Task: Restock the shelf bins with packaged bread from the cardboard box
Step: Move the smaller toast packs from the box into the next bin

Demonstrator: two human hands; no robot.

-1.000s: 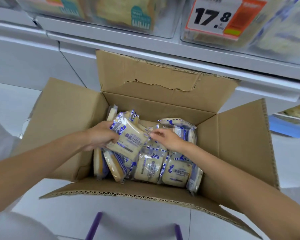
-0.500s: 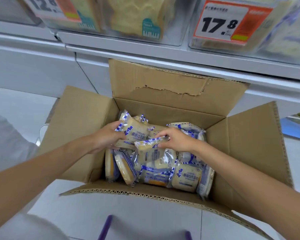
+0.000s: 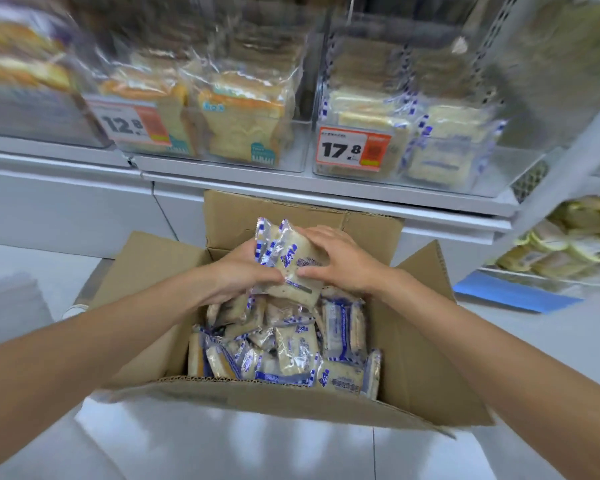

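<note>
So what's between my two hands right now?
In the head view, a small stack of blue-and-white bread packets is held between the left hand and right hand, above the cardboard box.

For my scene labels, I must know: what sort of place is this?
Most likely a shop, perhaps a supermarket aisle: clear shelf bins of packaged bread carry price tags, and an open cardboard box of bread packs stands below them.

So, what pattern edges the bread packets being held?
Blue and white blocks on the bread packets; head view.
</note>
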